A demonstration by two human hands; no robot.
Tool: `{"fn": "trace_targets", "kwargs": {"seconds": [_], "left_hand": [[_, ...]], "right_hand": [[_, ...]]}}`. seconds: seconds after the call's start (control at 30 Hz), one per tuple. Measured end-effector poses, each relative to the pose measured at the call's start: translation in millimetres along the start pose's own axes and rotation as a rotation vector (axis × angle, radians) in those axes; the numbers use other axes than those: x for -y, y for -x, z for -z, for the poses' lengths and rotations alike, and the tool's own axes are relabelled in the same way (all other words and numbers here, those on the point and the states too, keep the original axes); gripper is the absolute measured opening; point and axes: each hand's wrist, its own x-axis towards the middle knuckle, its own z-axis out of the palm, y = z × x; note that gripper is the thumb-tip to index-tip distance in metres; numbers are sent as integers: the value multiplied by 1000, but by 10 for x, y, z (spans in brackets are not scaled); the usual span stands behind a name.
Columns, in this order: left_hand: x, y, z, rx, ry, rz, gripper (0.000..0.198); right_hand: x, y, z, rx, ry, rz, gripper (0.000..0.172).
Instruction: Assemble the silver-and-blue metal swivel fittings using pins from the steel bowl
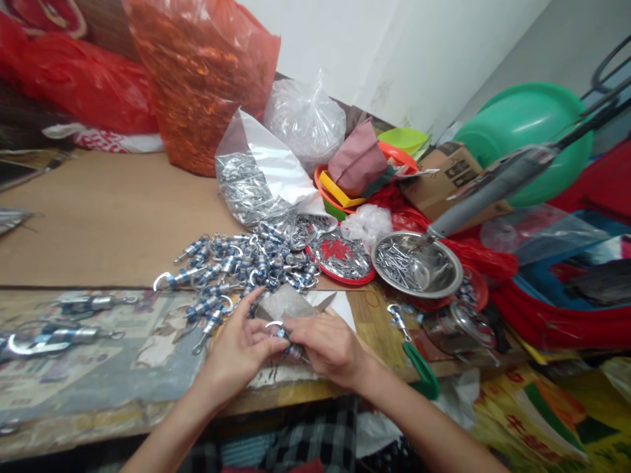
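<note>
At the bench's front edge, my left hand (244,345) pinches a small silver-and-blue hook clasp (275,326) between thumb and fingers. My right hand (328,345) is closed against the same clasp from the other side; its fingers hide what they grip. Just beyond my hands sits a grey block (286,303). A pointed blade (326,301) juts out past my right hand, its other end hidden. Behind and to the left lies a heap of similar hook clasps (256,259), several with curved silver hooks showing.
Right of the heap stand a red tray (362,279) of small metal parts and a steel bowl (456,272) of pins. A lone clasp (398,320) with a green loop (424,374) lies by the right edge. Bags (211,85) line the back.
</note>
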Motion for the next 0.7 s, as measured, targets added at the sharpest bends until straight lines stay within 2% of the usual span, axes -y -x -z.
{"fn": "trace_targets", "kwargs": {"seconds": [0.2,0.33,0.43,0.5,0.6,0.63,0.7], "left_hand": [[-16,10,-16,-13,-3,3,87],[-9,20,-11,-20,9,10,88],[-7,25,-11,-24,19,7,87],[-8,28,-15,-31,25,18,88],[-10,32,-22,-44,25,35,91],[-10,32,-22,-46,24,34,92],[-9,30,-23,-47,21,24,92]], "right_hand": [[100,-57,125,131,203,134,26],[212,-31,110,190,345,104,29],[258,67,78,210,303,28,30],[225,184,83,155,211,-74,32],[76,433,138,-24,259,-418,35],[14,524,162,-32,327,-549,35],[-98,694,211,87,420,-748,37]]}}
